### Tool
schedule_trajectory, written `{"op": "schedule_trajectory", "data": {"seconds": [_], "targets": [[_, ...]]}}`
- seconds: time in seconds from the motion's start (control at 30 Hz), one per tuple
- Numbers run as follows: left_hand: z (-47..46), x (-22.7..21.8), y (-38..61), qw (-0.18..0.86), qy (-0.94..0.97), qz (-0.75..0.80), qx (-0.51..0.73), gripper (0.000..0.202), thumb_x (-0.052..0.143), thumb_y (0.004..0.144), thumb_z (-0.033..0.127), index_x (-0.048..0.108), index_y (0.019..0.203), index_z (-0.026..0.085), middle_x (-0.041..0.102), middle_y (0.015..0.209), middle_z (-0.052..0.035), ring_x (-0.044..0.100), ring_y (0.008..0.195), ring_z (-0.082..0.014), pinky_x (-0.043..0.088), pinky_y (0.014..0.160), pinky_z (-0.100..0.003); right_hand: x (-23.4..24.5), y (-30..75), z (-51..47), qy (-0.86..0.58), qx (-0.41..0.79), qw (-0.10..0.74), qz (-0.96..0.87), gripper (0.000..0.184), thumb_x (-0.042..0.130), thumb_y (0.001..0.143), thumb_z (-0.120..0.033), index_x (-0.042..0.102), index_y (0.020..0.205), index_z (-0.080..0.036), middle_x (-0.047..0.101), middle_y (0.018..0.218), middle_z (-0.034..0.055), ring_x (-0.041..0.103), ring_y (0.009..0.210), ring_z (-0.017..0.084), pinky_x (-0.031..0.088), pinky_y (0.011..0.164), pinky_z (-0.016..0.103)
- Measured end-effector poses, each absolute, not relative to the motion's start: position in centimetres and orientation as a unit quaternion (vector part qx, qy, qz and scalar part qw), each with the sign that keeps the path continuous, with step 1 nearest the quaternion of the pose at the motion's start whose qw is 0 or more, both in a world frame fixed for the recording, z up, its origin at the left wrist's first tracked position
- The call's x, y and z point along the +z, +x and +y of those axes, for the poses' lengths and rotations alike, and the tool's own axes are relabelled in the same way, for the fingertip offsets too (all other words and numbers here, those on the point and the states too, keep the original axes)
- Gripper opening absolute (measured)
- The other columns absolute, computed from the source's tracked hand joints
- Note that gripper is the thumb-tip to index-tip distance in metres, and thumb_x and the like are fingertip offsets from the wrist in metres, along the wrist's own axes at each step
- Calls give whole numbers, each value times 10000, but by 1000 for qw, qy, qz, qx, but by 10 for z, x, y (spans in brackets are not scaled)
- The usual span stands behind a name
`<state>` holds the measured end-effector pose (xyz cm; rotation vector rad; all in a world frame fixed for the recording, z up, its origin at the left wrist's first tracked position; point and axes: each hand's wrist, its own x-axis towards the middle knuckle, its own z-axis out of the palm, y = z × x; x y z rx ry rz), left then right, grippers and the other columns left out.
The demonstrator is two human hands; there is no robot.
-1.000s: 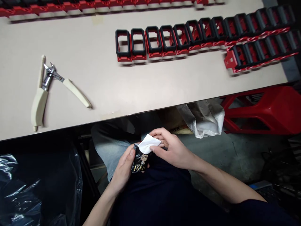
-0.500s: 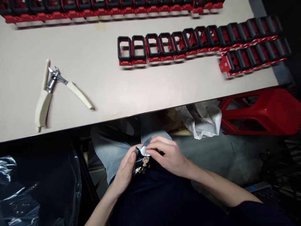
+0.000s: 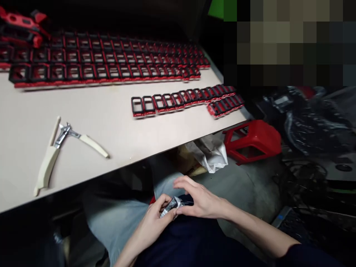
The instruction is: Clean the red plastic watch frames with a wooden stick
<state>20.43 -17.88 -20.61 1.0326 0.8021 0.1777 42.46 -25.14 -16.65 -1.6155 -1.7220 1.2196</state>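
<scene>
At six o'clock, a crumpled black-and-silver foil packet (image 3: 170,207), likely light, soft and slippery and best taken by its body, sits in the narrow pinch of the left hand (image 3: 152,218), while the right hand's (image 3: 200,198) hold cannot be told.

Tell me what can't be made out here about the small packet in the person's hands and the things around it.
Head view: the foil packet is mostly covered by the left hand and right hand, so its print can't be read.
Head view: a pixelated block hides the top right corner.
Head view: the far rows of black-and-red frames are too small and dim to count.
</scene>
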Motion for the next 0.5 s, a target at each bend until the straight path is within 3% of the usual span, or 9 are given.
{"op": "schedule_trajectory", "data": {"seconds": [0.07,0.1,0.2,0.3,0.4,0.43,0.5], "targets": [[-178,-212,213,782,500,361,95,434,756,913,646,679,891,220,653,802,-5,567,752,-194,443,714,-303,-163,421,-261,-623,412,247,-617,166,755,980,-284,713,1111,-192,725,1189,111,726,1083,227,622,960,364],[-179,-214,217,778,509,356,100,463,718,925,685,675,913,224,641,805,-5,565,752,-198,447,711,-309,-161,418,-265,-635,394,249,-616,75,722,997,-267,719,1013,-194,727,1138,99,727,1041,219,619,962,368],[-182,-216,225,765,545,329,101,554,590,961,771,674,942,224,623,786,-10,566,721,-206,454,683,-326,-152,409,-275,-661,355,249,-613,148,667,1023,-265,717,899,-201,720,1109,85,730,983,201,621,923,348],[-182,-212,234,740,602,287,93,609,535,948,814,674,882,225,665,832,-52,628,784,-246,509,751,-376,-146,408,-283,-695,318,251,-594,83,697,961,-202,704,1044,-200,717,1077,69,719,842,166,623,741,276],[-181,-210,248,701,662,254,77,571,532,944,776,658,806,238,684,896,-89,666,887,-289,546,851,-430,-146,419,-298,-716,297,239,-584,387,864,791,-188,705,1143,-217,748,1016,28,721,784,171,603,660,256],[-182,-210,254,687,678,250,70,541,492,979,732,663,838,238,687,923,-96,672,919,-296,552,883,-444,-149,424,-305,-726,291,233,-578,354,883,782,-196,721,1096,-220,749,946,7,717,760,170,598,659,259],[-187,-212,264,661,709,241,53,478,395,1053,604,681,1017,223,700,1062,-127,677,1034,-307,545,971,-474,-160,433,-323,-757,268,231,-549,166,840,891,-253,723,996,-198,717,832,-19,687,701,150,588,650,264]]}}
